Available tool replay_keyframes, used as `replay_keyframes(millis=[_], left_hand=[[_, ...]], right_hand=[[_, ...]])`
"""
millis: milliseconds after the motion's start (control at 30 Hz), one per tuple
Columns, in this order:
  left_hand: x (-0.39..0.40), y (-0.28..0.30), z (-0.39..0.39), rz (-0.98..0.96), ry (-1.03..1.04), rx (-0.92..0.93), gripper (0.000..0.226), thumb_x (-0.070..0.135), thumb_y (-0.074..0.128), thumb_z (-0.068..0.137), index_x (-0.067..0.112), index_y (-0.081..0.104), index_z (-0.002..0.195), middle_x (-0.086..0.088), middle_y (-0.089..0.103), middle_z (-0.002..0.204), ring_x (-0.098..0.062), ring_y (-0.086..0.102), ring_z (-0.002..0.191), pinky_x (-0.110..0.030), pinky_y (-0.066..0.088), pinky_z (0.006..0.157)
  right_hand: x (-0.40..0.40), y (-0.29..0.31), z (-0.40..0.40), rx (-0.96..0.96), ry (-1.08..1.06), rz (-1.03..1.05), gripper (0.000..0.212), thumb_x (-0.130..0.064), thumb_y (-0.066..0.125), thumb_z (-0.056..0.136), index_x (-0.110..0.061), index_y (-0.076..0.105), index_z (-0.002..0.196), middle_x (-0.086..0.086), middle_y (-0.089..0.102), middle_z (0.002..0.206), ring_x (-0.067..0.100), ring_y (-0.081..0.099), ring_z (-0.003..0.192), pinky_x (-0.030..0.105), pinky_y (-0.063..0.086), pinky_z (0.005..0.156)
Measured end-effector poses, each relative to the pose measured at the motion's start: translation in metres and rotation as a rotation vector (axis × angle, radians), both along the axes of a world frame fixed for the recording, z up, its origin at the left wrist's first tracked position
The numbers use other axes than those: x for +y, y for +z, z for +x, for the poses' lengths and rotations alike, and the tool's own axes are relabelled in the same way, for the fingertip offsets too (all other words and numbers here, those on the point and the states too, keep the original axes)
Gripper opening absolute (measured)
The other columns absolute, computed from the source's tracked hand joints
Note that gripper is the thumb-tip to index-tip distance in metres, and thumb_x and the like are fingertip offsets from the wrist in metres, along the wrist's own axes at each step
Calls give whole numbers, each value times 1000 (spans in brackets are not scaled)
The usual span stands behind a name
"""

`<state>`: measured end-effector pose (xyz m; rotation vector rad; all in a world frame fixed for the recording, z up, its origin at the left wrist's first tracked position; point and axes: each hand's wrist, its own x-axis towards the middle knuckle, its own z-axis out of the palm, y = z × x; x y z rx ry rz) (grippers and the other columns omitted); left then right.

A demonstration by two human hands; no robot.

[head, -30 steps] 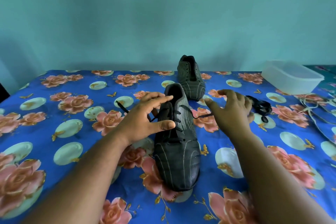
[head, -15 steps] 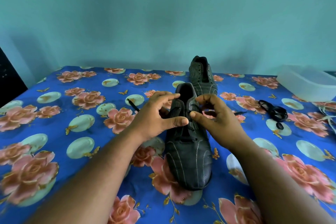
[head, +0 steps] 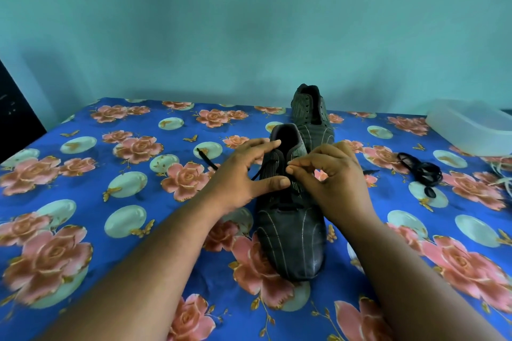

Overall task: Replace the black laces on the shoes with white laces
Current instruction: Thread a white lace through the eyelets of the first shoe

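A dark grey shoe [head: 291, 241] lies toe towards me on the flowered cloth, still threaded with a black lace [head: 206, 158] whose loose end trails to the left. My left hand [head: 243, 174] rests on the shoe's left side, thumb pressed on the lacing and fingers spread. My right hand [head: 335, 180] pinches the black lace over the tongue between thumb and forefinger. A second dark shoe [head: 311, 116], without a lace, stands behind. A removed black lace [head: 421, 170] lies bundled at the right. White laces [head: 502, 174] show at the right edge.
A clear plastic box [head: 468, 127] stands at the far right of the table. The blue floral cloth [head: 83, 174] covers the whole table, which meets a teal wall behind. A dark object [head: 13, 119] stands off the table's left edge.
My right hand moved from the right side of the shoe, where it pulled the lace out, back to the lacing and pinched it. The view shifted left.
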<state>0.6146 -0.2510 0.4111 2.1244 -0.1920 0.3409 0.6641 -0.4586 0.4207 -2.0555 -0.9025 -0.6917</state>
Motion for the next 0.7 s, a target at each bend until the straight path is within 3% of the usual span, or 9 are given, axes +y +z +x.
replay_keyframes(millis=[100,200,333,467,600,700], left_hand=[[-1,0,0,-1,-7,10,81,61,75,73,45,47,148,13,38,155,6,40,136,-27,39,114],[-1,0,-1,6,-17,11,79,58,74,77,42,47,148,14,37,156,20,38,128,-3,35,100],[0,-1,0,-23,-39,31,77,57,74,77,43,47,147,15,36,157,10,42,132,1,34,97],[1,-1,0,-9,-25,30,81,64,73,73,46,46,147,12,34,161,15,39,132,2,30,98],[-1,2,-2,1,-20,18,79,56,74,76,41,46,149,9,36,160,22,33,128,6,28,95],[-1,2,-2,-5,-28,23,78,56,75,77,42,47,148,10,36,160,22,35,128,4,30,97]], right_hand=[[2,1,-3,140,54,23,4,-29,78,88,-31,75,87,-17,60,75,9,53,87,30,46,80],[1,4,-5,422,166,97,10,-19,73,92,-22,71,83,-12,57,69,6,53,72,19,43,68],[-1,8,-8,634,338,200,16,-19,60,95,-9,60,82,-6,50,68,7,45,65,18,39,59],[0,7,-8,535,237,167,16,-29,76,91,-18,66,85,-6,58,70,7,51,67,20,44,62],[-5,8,-4,360,176,134,6,-27,79,88,-31,75,86,-9,68,79,12,60,87,20,45,77],[-7,10,-4,565,286,161,8,-24,74,94,-23,72,86,-9,65,81,7,58,79,18,44,74]])
